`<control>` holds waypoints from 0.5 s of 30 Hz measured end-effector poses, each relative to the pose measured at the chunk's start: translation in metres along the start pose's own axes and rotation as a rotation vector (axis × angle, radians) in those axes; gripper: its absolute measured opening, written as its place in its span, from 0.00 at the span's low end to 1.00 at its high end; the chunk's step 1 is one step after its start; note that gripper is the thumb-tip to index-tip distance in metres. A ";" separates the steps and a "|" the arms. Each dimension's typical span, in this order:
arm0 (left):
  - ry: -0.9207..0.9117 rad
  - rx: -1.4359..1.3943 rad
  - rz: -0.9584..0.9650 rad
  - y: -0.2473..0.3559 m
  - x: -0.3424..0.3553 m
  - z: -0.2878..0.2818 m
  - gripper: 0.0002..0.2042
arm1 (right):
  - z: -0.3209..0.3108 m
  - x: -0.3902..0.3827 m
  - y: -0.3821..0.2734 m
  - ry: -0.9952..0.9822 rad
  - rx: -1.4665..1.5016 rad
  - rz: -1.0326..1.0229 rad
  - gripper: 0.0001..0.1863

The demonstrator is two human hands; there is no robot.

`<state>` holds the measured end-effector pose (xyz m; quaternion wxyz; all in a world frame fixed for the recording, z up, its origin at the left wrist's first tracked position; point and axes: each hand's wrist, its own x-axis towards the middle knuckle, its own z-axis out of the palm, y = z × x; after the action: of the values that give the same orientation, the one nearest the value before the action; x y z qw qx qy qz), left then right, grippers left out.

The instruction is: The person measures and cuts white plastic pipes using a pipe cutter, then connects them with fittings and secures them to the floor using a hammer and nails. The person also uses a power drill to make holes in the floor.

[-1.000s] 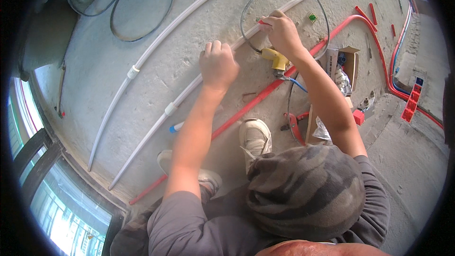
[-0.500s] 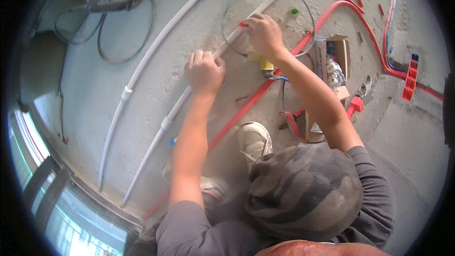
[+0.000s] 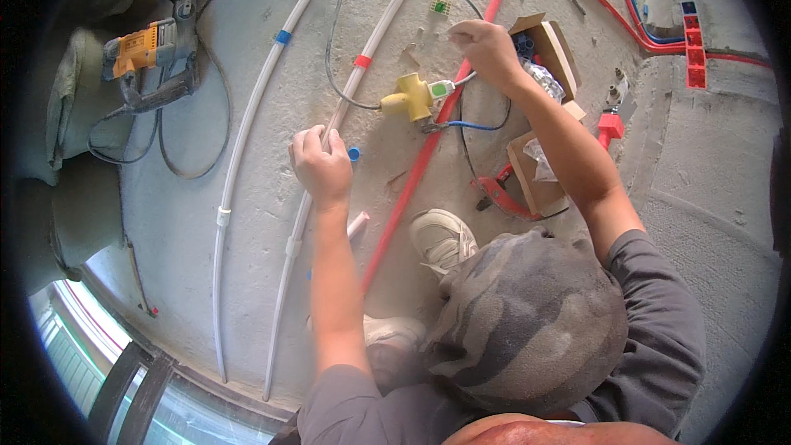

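Note:
My left hand point(image 3: 323, 166) is closed around a white pipe point(image 3: 379, 29) that runs across the floor. A red band point(image 3: 362, 61) circles this pipe beyond the hand, and a white coupling point(image 3: 293, 247) sits nearer to me. My right hand point(image 3: 494, 56) is raised above the red pipe point(image 3: 428, 144), off the white one, its fingers curled together. What they hold, if anything, is hidden. To the left lies a second white pipe point(image 3: 251, 119) with a blue band point(image 3: 283, 36). A small blue ring-shaped piece point(image 3: 354, 153) is next to my left hand.
Between my hands lies a yellow multi-way socket point(image 3: 408, 99) with cables. Cardboard boxes point(image 3: 562, 51) of fittings and a red-framed tool point(image 3: 501, 196) are at right. An orange power tool point(image 3: 144, 51) lies far left. Red junction boxes point(image 3: 695, 53) stand far right. My shoe point(image 3: 442, 239) is close by.
The right hand has left the red band on the white pipe and moved right, over the red pipe. My left hand stays on the white pipe. The whole view has shifted.

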<state>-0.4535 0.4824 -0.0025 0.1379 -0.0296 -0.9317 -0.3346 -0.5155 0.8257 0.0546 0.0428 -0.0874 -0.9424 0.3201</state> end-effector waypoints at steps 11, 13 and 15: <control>-0.183 -0.576 -0.226 0.061 0.019 -0.016 0.07 | 0.049 0.000 -0.050 -0.224 -0.318 -0.010 0.10; -0.284 -0.992 -0.493 0.076 0.019 -0.020 0.07 | 0.043 -0.021 -0.075 -0.105 -0.222 -0.124 0.12; -0.324 -1.209 -0.586 0.090 0.017 -0.020 0.08 | 0.041 -0.061 -0.098 -0.092 -0.043 -0.311 0.11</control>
<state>-0.4519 0.5391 0.0723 -0.1397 0.1021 -0.5601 -0.8102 -0.4745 0.7130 0.0806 0.0465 0.0734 -0.9521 0.2931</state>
